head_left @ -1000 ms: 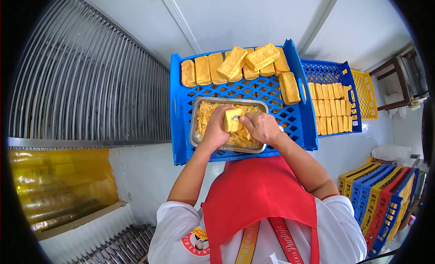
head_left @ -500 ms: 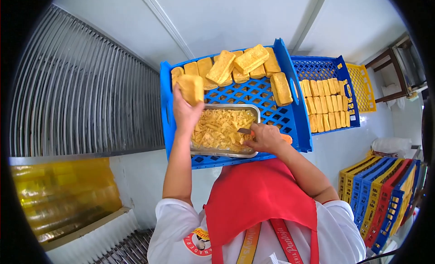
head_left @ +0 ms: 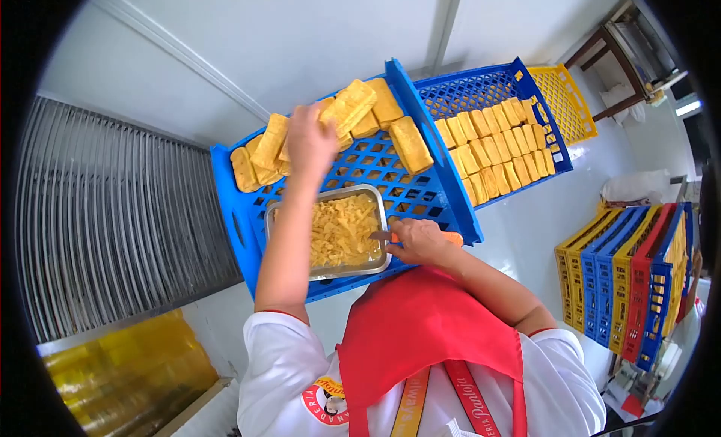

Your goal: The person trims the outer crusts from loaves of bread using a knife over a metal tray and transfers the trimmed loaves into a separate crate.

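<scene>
1. My left hand (head_left: 310,146) was blurred among the yellow blocks (head_left: 350,106) along the far side of the blue crate (head_left: 448,185); I could not tell whether it gripped one.
2. My right hand (head_left: 420,240) was closed around the knife (head_left: 453,239), its blade across the rim of the metal tray (head_left: 384,212).
3. That tray sat inside the crate, holding yellow scraps (head_left: 342,230).

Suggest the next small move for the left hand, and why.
I'd probably close the left hand on a yellow block and bring it over the tray: the hand is at the blocks, its grip blurred, while the right hand holds the knife at the scraps.
</scene>
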`<state>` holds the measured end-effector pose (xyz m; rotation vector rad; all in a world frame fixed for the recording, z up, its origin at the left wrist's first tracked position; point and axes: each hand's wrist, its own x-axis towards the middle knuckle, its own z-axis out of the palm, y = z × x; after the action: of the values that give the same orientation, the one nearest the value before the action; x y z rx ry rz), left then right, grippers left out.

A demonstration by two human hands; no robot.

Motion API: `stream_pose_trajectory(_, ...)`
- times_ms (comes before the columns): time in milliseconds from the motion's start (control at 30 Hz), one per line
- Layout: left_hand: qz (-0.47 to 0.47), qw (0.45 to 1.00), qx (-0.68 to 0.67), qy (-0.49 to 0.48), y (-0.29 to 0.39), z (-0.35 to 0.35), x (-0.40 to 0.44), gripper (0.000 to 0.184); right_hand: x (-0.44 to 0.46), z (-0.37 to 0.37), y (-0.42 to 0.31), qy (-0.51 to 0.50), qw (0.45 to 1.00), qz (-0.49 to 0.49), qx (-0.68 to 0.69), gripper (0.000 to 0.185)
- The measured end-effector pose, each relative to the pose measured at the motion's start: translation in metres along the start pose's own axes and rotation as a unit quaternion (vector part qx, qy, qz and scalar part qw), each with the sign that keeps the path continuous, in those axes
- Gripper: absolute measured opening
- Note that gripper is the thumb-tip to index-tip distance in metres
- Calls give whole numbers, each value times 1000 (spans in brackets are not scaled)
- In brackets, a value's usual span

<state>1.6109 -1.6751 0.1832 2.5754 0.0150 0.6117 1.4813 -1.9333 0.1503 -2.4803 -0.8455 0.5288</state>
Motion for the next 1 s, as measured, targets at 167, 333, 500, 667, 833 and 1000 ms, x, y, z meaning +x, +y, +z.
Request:
stream_pose_trajectory(167,-2,973,-10,-231,110,92,-31,42,-9,-1,9,-79,996,29,1,37)
stream_pose_trajectory(333,-121,941,21,-314,118,115,-27,55,-22,-8,12,-59,997,16,41,40)
stream_pose_trajectory(500,-303,930,-185,-99,46,142,-48,58,-21,-22,4,-64,995,47,66,44)
stream_pose_trajectory(667,-514,579,-612,-159,39,11,-75,37,-3,-34,-5,92,987,17,130,41)
stream_pose_trajectory(833,-546,596,-573,-138,10,-25,-127,36,32,-43,-42,204,975,-85,20,34)
stream_pose_trajectory(1000,-538,574,-612,-79,-25,-37,-168,41,51,-22,-72,212,964,-151,-45,34)
